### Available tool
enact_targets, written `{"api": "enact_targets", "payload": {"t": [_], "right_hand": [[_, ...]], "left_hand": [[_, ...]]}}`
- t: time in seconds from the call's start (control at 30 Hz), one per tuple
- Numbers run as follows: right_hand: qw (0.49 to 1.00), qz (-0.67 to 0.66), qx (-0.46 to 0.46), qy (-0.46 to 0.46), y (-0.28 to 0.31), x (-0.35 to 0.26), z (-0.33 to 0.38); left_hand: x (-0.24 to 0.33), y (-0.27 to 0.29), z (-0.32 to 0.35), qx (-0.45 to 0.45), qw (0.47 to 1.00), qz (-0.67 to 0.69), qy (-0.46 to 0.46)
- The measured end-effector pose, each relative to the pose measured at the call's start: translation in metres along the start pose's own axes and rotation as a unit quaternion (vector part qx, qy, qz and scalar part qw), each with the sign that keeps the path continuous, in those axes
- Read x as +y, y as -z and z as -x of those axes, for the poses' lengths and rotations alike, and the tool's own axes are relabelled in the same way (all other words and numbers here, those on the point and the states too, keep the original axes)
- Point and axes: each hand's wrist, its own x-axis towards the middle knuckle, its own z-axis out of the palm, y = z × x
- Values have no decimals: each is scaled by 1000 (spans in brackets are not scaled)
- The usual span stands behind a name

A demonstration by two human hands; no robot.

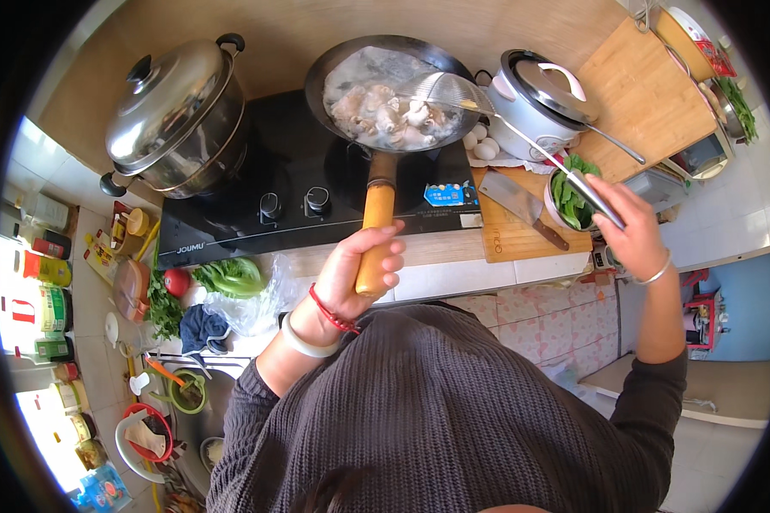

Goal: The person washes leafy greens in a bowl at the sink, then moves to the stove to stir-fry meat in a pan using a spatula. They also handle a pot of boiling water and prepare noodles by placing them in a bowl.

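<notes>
Seen from the head camera, a person in a dark knitted sweater stands at a black stove (257,171), the left hand (361,267) with its fingers (391,261) wrapped closed around the wooden handle (375,235) of a dark wok (391,90) that sits on the far right burner. The right hand (631,235), out to the right, grips the near end of a long metal skimmer (453,90), whose mesh bowl reaches left over the wok's far right rim, above pale pieces of food (385,115) in steaming liquid. Left of the wok stands a lidded steel steamer pot (175,120). Right of it sit a white rice cooker (535,98), some white eggs (481,144), a cleaver (522,205) on a wooden cutting board (509,235) and a bowl of leafy greens (569,201), partly hidden behind the skimmer's handle. Steam blurs the food, so its kind is hard to tell. The desk's near left edge holds greens and a tomato (176,281); bottles at the far left are washed out by window light.
</notes>
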Motion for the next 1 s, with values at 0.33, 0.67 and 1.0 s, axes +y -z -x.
{"api": "enact_targets", "payload": {"t": [0.33, 0.67, 1.0], "right_hand": [[989, -52, -139, -5, 30, -43, -39], [987, 114, -107, 38, -53, -33, -53], [997, 52, -23, 47, -81, -2, -57]], "left_hand": [[0, 2, 0, -8, 1000, 15, 0], [-2, -1, 1, 3, 1000, -10, -17], [0, -3, 2, 8, 999, -27, -23]]}}
